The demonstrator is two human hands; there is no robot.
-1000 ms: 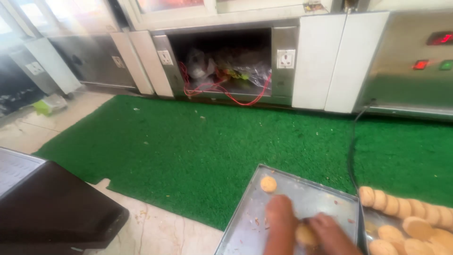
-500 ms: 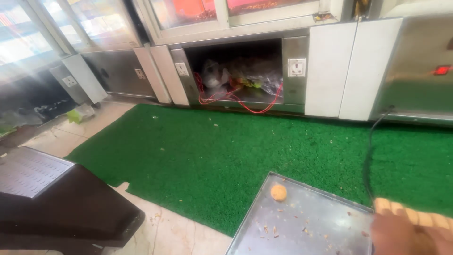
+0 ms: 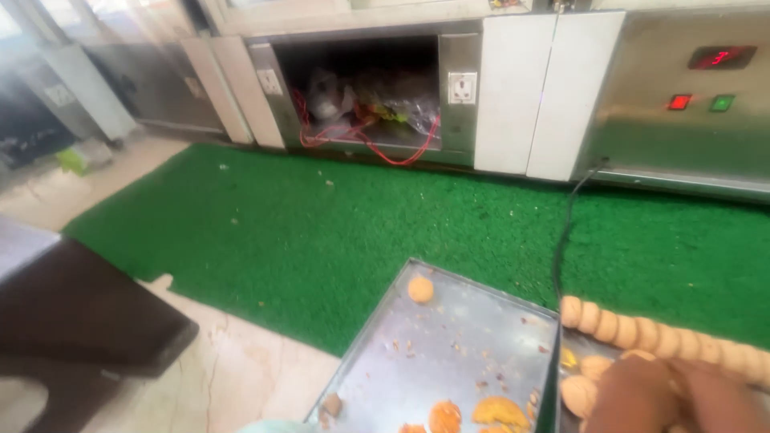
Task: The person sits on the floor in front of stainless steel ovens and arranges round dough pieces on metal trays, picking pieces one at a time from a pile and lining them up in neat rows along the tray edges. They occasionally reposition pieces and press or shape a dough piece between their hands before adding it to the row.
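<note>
One hand (image 3: 674,397) shows at the bottom right corner, blurred and cut by the frame edge; which hand it is cannot be told, nor whether its fingers are spread or closed. It lies over round pale biscuits (image 3: 581,393) on a second tray, beside a row of biscuits (image 3: 642,330) stood on edge along that tray's far rim. Just left sits a steel tray (image 3: 449,345), mostly bare: one small biscuit (image 3: 420,289) near its far corner, broken orange pieces (image 3: 481,413) and crumbs along its near edge. A black cable (image 3: 565,232) runs from the steel cabinet (image 3: 682,104) down between the two trays. Green turf mat (image 3: 321,224) covers the floor beyond. An open cabinet bay (image 3: 369,96) holds bags and red wire, contents unclear. A dark slab (image 3: 72,313) at the left is out of focus.
</note>
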